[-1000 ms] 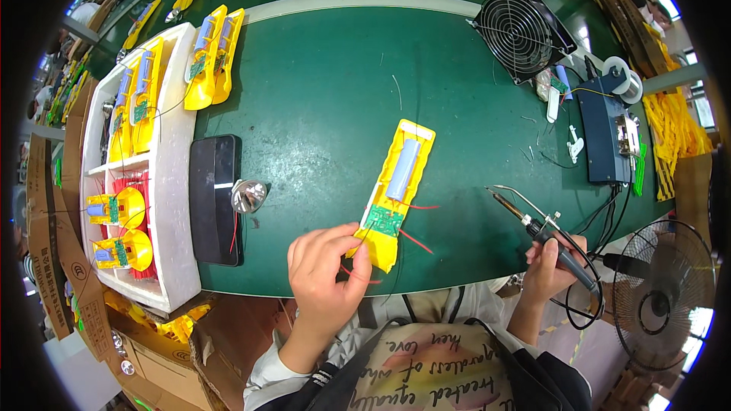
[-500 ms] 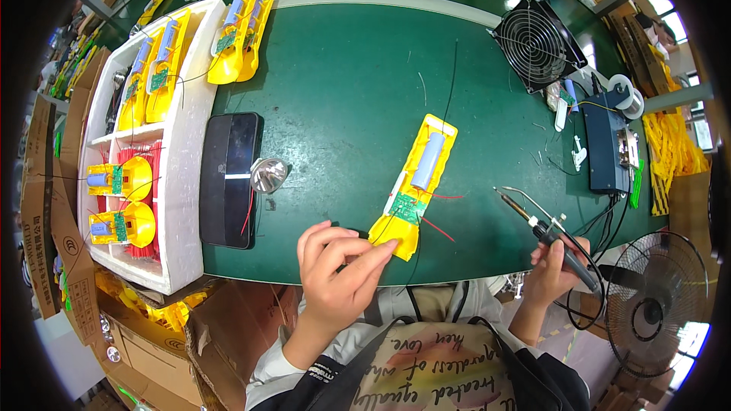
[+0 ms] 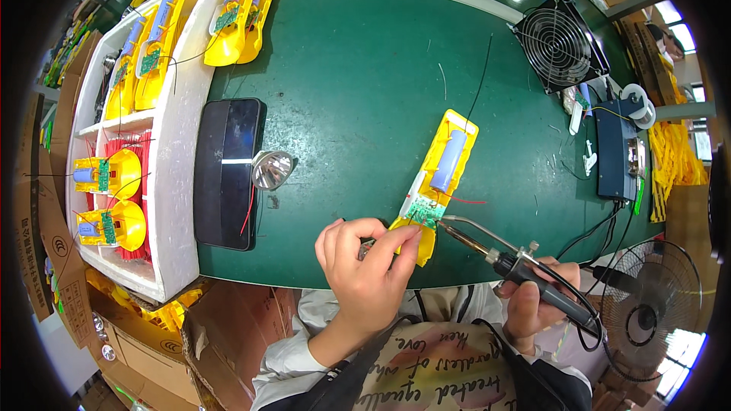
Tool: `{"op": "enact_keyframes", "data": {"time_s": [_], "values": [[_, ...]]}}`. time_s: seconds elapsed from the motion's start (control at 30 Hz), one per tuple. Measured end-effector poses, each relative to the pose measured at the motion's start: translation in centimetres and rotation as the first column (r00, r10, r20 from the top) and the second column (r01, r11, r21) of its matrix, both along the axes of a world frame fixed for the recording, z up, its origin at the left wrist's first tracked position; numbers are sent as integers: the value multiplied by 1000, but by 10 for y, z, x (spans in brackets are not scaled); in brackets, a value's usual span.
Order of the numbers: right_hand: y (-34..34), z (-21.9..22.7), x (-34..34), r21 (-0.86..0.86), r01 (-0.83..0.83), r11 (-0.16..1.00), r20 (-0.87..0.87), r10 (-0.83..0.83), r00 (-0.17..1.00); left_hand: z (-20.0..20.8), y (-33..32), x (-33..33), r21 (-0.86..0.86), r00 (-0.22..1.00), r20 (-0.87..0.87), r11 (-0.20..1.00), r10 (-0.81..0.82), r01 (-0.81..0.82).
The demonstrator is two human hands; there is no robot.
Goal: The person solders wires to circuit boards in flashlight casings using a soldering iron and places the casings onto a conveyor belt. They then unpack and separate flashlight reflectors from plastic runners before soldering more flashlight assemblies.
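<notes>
Apparently soldering a circuit board (image 3: 423,211) in a yellow housing (image 3: 424,246) near on the worktop (image 3: 343,106), with right fingers (image 3: 525,301) wrapped around an iron (image 3: 550,296) and left fingers (image 3: 396,242) bunched, impossible to tell on what, next needing steadiness.

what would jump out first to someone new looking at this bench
Probably the bright yellow housing on the green table, holding a blue cylinder and circuit board. Next, the soldering iron in the right hand, tip at the board, with the left hand by the housing's near end. At far left sits a white foam box of similar yellow pieces.
</notes>
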State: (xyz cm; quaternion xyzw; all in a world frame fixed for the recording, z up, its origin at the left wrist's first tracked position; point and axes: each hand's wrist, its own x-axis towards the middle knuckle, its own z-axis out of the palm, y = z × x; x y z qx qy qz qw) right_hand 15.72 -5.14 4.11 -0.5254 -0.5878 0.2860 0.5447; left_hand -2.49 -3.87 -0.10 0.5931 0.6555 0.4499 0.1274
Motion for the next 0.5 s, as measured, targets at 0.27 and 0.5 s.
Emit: {"op": "enact_keyframes", "data": {"time_s": [0.27,0.5], "values": [[6,-1,-5,-62,-64,996,-27,62,998,-2,-2,-6,7,999,-15,999,-36,36],[9,-2,-8,-90,-74,993,-58,69,996,-3,-2,-5,11,999,-14,999,-37,37]]}}
